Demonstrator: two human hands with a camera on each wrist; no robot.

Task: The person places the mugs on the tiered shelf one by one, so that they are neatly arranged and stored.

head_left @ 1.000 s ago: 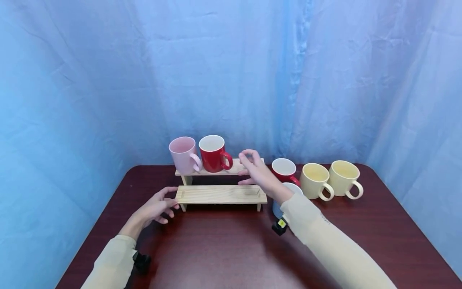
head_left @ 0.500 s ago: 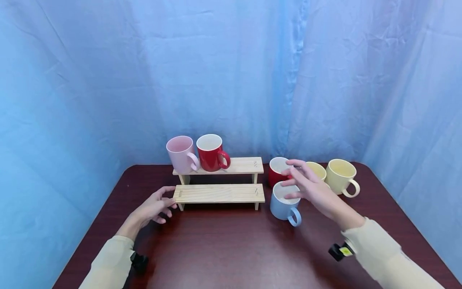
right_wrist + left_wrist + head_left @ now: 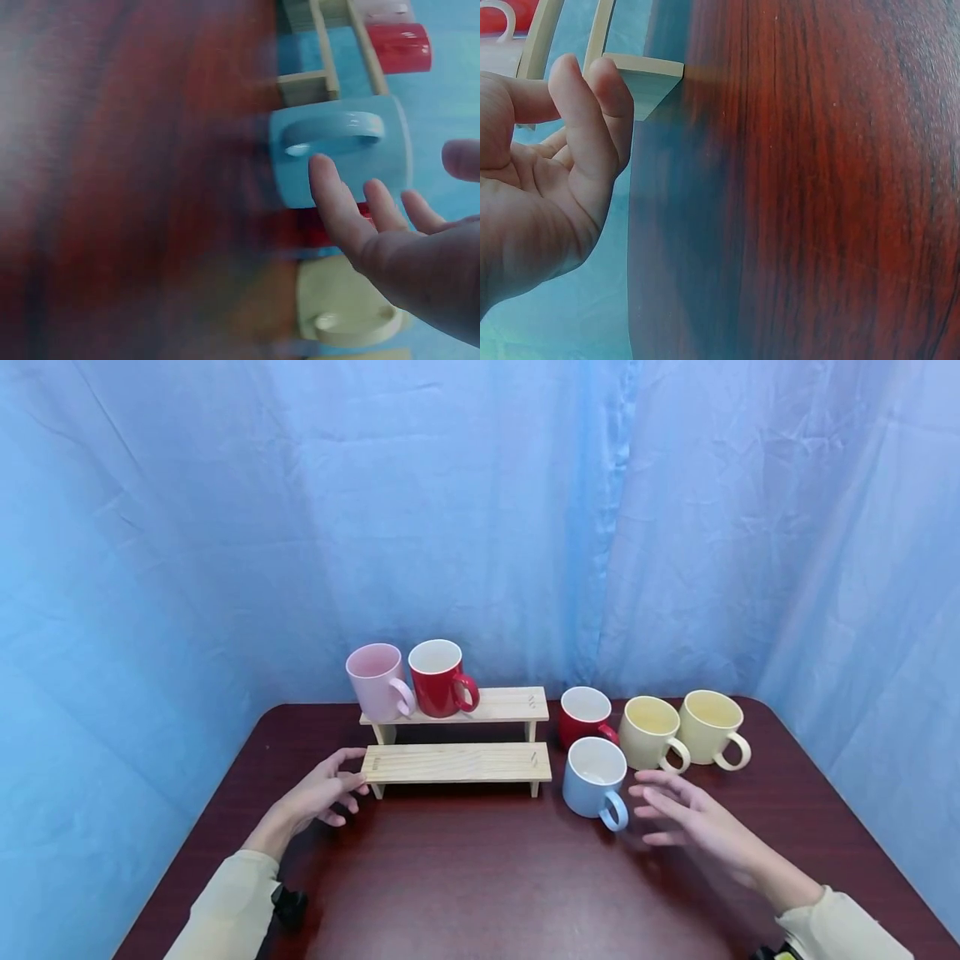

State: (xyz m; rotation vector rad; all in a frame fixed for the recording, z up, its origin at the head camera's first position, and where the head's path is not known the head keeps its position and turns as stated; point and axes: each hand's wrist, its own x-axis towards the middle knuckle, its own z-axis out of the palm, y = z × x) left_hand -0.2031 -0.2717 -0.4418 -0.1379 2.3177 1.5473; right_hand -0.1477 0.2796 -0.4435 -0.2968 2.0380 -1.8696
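Observation:
My left hand (image 3: 318, 793) holds the left end of a two-tier wooden shelf stand (image 3: 457, 763), thumb and forefinger at the edge of its lower board. Seen from the left wrist, some fingers (image 3: 589, 127) curl beside the stand's leg, and the exact contact is hidden. A pink mug (image 3: 378, 685) and a red mug (image 3: 437, 681) stand on the upper board, handles turned right. To the right of a light blue mug (image 3: 588, 785), my right hand (image 3: 701, 822) hovers with spread fingers, apart from the handle and holding nothing.
Behind the blue mug stands another red mug (image 3: 581, 722). Two yellow mugs (image 3: 647, 739) are upright side by side to its right. All rest on a dark reddish wooden table (image 3: 465, 877), with blue curtains (image 3: 480, 527) around its back and sides.
My right hand has moved from beside the upper board, over the mugs, to the right of the blue mug and lower. My left hand and the mugs have stayed put.

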